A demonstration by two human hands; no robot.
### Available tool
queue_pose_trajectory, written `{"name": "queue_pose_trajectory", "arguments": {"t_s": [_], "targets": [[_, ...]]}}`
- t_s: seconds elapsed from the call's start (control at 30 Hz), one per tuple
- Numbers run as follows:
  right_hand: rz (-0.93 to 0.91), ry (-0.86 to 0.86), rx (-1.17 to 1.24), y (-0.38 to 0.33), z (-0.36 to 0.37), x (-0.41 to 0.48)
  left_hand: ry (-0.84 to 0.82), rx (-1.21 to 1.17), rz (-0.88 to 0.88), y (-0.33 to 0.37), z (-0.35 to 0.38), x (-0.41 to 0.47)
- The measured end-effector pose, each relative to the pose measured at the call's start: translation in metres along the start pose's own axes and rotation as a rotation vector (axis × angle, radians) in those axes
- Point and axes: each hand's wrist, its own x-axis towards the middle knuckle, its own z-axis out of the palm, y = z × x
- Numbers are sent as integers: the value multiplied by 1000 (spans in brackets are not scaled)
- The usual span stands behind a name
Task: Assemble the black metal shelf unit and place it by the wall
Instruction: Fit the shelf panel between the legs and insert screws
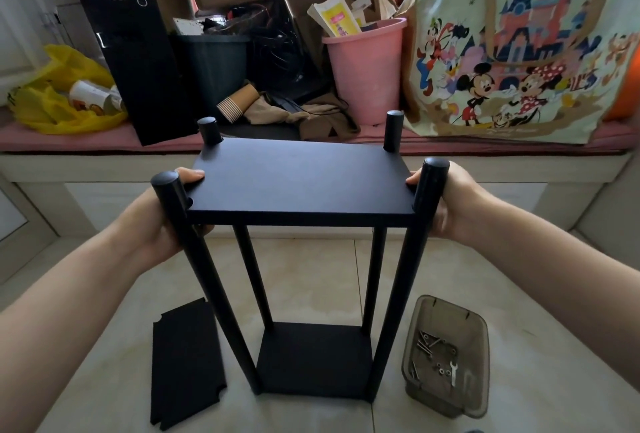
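Note:
The black metal shelf unit [301, 183] stands upright on the tiled floor in front of me, with four round posts, a top panel and a bottom panel [313, 363]. My left hand [162, 221] grips the top panel's left edge, thumb on top, beside the near-left post [194, 259]. My right hand [446, 200] grips the right edge the same way, behind the near-right post [415, 242]. A loose black shelf panel [185, 363] lies flat on the floor to the left of the unit.
A smoky plastic tray [446, 356] with screws, nuts and a small wrench sits on the floor at right. Behind the unit runs a low ledge [104, 162] crowded with a black computer tower [145, 65], pink bucket [367, 68], cardboard boxes, a yellow bag and a large cartoon-print bag [512, 51].

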Motion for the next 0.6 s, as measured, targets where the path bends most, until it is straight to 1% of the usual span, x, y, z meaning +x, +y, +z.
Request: {"name": "queue_pose_trajectory", "arguments": {"t_s": [0.13,0.27,0.43,0.6], "targets": [[-10,-15,50,0,0,-1,31,-14,-4,2,3,-5],[-24,-27,108,3,1,1,21,41,15,5,1,-7],[-104,-45,134,3,0,6,39,25,37,3,2,-4],[-111,-90,140,3,-2,11,21,39,-18,2,0,0]]}}
